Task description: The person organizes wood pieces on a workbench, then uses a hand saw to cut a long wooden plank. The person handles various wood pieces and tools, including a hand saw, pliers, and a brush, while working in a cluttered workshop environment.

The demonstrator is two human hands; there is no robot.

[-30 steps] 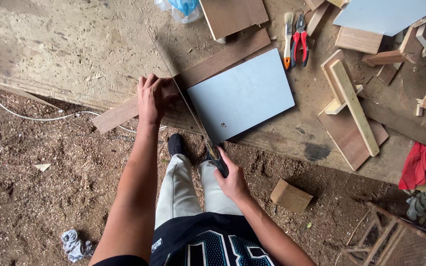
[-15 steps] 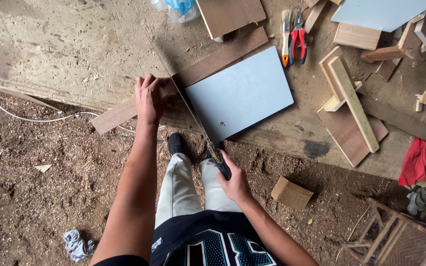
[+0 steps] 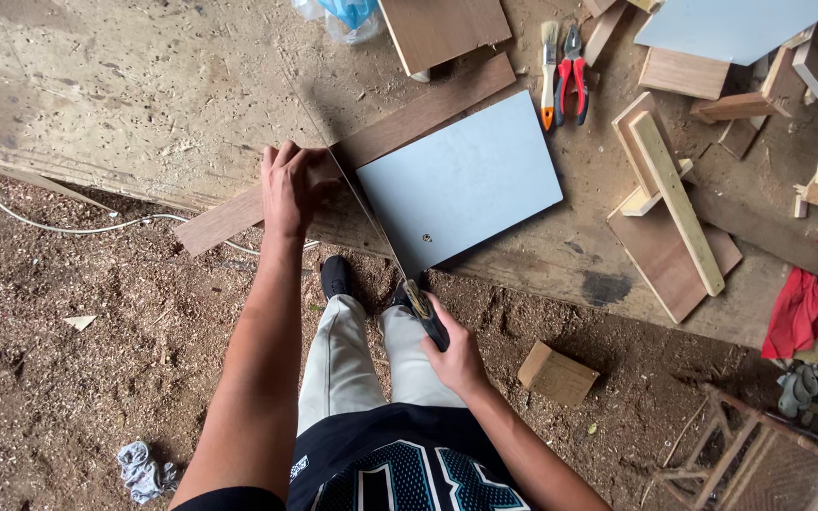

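Note:
My left hand (image 3: pixel 287 186) presses flat on a long brown wooden strip (image 3: pixel 428 112) that lies slanted across the plywood work surface (image 3: pixel 97 104). A hand saw (image 3: pixel 371 220) has its thin blade set across the strip just right of that hand. My right hand (image 3: pixel 453 353) grips the saw's dark handle, low and near my body. A pale blue-grey square panel (image 3: pixel 461 180) lies on the surface, right beside the blade.
Red-handled pliers (image 3: pixel 572 66) and a brush (image 3: pixel 548 71) lie at the back. Wood offcuts (image 3: pixel 674 203) are stacked at right, with a red cloth (image 3: pixel 807 308). A small wood block (image 3: pixel 558 374) and a white cable (image 3: pixel 78 227) lie on the sawdust floor.
The saw and my right hand have shifted slightly along the cut line. My left hand stays on the strip.

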